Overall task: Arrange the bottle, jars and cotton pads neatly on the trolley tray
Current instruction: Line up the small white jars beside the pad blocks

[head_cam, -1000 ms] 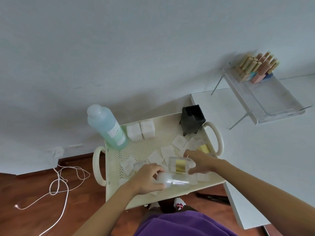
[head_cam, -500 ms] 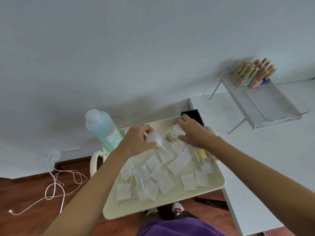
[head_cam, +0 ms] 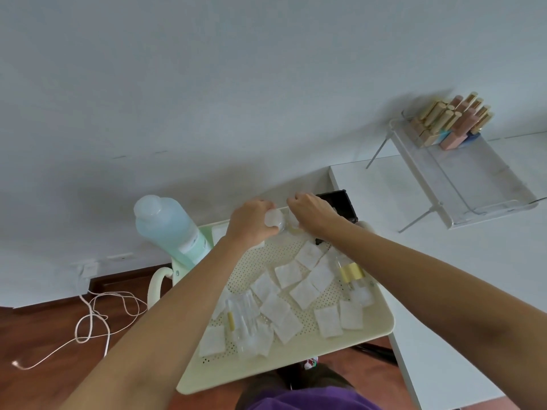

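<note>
At the tray's (head_cam: 296,355) far edge, left hand (head_cam: 251,223) is curling fingers around a clear jar (head_cam: 273,218); right hand (head_cam: 310,214) is pinching something I cannot make out.

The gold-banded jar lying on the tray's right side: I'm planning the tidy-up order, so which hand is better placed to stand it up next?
Probably the right hand: the gold-banded jar lies beside its forearm, and the left hand already has its grip closed on a clear jar.

The tray (head_cam: 310,355) is pale cream with tiny dots of holes. The cotton pads (head_cam: 286,274) are white. The bottle (head_cam: 171,232) at far left is light blue-green. The floor (head_cam: 44,335) is red-brown.
</note>
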A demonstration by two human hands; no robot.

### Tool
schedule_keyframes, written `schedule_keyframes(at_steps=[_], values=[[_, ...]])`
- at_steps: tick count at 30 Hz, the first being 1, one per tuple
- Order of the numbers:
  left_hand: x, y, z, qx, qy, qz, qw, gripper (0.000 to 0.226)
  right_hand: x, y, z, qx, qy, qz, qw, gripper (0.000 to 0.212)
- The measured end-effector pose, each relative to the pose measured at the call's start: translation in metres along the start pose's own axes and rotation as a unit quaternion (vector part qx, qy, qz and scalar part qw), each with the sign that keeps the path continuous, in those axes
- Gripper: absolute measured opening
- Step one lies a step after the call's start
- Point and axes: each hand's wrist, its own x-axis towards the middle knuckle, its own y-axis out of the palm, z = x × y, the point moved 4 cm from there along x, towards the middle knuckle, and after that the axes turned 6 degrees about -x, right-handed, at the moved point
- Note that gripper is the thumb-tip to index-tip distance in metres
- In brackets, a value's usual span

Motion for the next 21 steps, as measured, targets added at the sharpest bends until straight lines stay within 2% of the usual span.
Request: schedule_keyframes(at_steps=[9, 12, 15, 18, 21], values=[[0.0, 0.006, -0.005, 0.025, 0.027, 0.007, 0.999, 0.047, 0.004, 0.019, -0.004, -0.016, 0.008, 0.023, 1.0, 0.024], [-0.008, 0.006, -0.004, 0.033, 0.033, 0.011, 0.999, 0.056, -0.004, 0.018, -0.003, -0.036, -0.015, -0.005, 0.999, 0.039], [-0.018, 0.004, -0.002, 0.009, 0.047, 0.003, 0.999, 0.065, -0.025, 0.013, -0.008, -0.025, -0.023, -0.064, 0.997, 0.056], [-0.042, 0.0, 0.004, -0.029, 0.07, 0.002, 0.997, 0.055, -0.064, 0.011, -0.014, 0.009, -0.043, -0.121, 0.992, 0.034], [-0.087, 0.002, 0.02, -0.02, 0.072, 0.037, 0.997, 0.043, -0.11, 0.03, -0.021, 0.044, -0.019, -0.101, 0.994, 0.013]])
